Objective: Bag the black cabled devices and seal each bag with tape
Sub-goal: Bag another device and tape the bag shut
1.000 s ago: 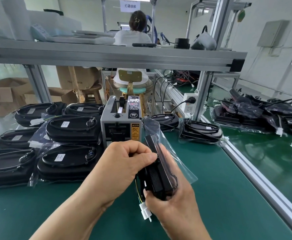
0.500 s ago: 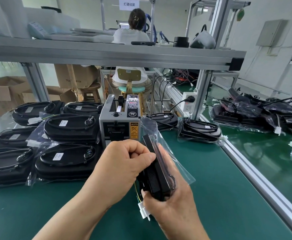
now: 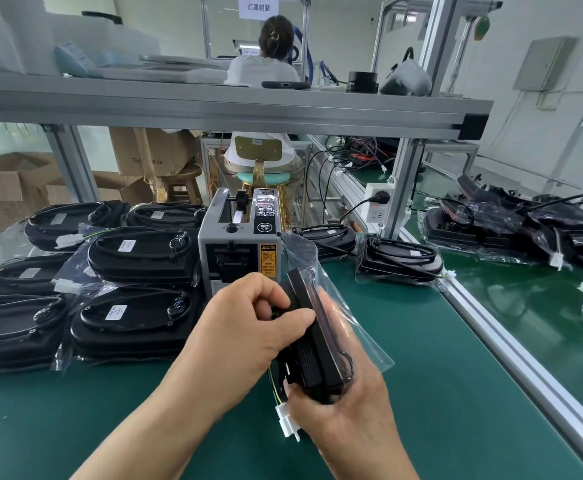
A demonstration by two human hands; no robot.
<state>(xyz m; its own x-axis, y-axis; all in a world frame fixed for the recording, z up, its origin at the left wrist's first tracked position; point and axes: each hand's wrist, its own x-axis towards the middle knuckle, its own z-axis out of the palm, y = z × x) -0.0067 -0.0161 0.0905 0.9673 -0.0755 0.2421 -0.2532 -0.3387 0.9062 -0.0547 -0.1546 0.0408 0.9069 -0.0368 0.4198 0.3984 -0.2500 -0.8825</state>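
a: anything moved?
b: hardly — left hand (image 3: 248, 327) still pinches the top of the black device (image 3: 312, 341), right hand (image 3: 345, 410) grips it below, upright in its bag (image 3: 359, 327) before the tape dispenser (image 3: 238, 251) — untaped yet.

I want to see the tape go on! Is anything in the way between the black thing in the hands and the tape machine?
Nothing visible. The left hand and right hand hold the bagged black device just in front of the tape machine, with no object between them.
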